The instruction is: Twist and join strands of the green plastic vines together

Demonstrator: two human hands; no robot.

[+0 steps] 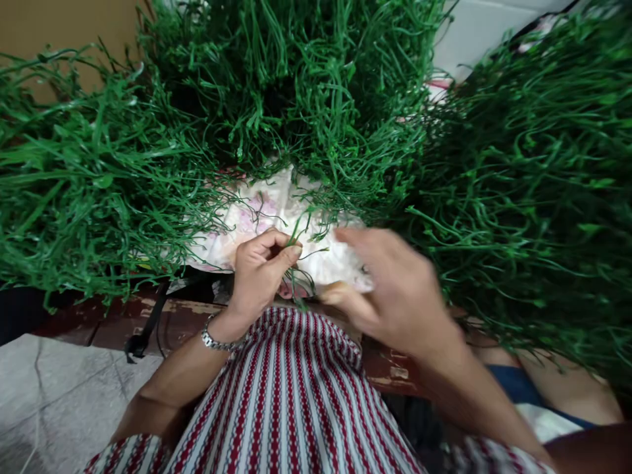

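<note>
My left hand, with a metal watch band at its wrist, pinches a small thin green plastic-looking stem between thumb and forefinger. To its right, my right hand is blurred by motion. Its thumb and fingers are apart, and nothing shows between them. Beneath both hands lies a pale floral cloth or sheet with a few loose green strands on it. Large heaps of similar green stems rise beyond it, at the left, at the back and at the right.
The cloth rests on a worn reddish-brown wooden surface, its front edge close to my striped garment. A black strap hangs over that edge at the left. Grey floor tiles show below. Someone's bare leg is at the lower right.
</note>
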